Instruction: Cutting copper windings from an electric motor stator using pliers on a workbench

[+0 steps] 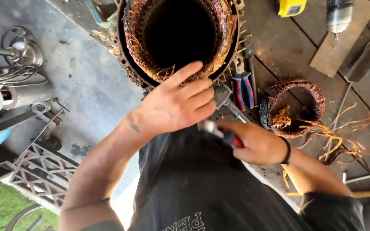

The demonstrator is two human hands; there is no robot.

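Left hand [174, 105] fingers spread on copper-wound stator [178, 38]; right hand [253, 143] fingers gripping red-handled tool [225, 134]

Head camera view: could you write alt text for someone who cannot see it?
A person's left hand rests on the copper windings of a large motor stator, while the right hand grips a red-handled tool. Pliers and a removed copper coil lie nearby.

A workshop: stripped motor stator [180, 38], pliers [243, 90], drill [338, 15].

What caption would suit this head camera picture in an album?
Left hand rests on a motor stator's copper windings; right hand grips a red-handled tool beside it.
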